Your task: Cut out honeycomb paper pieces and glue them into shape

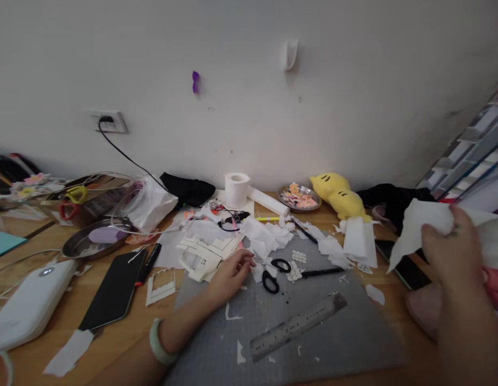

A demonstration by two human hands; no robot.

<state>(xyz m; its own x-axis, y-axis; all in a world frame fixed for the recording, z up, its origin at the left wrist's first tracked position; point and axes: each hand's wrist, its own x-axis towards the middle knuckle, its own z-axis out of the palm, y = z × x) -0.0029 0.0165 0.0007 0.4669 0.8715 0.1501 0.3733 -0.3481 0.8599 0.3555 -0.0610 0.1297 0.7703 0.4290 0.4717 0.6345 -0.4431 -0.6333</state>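
The right hand pinches white paper, cut off at the frame's edge; beside scissors with indistinct blades, the left hand curls, and whether it grips anything cannot be told.

This looks like a craft corner, perhaps in a home or small studio; which of these is unclear. Under the left hand lies a grey cutting mat, with scissors just right of that hand and a ruler on its near side. Beyond the hand, paper scraps litter the wooden table. Farther off, against the plain wall, a toilet roll and a yellow toy seem homely rather than industrial.
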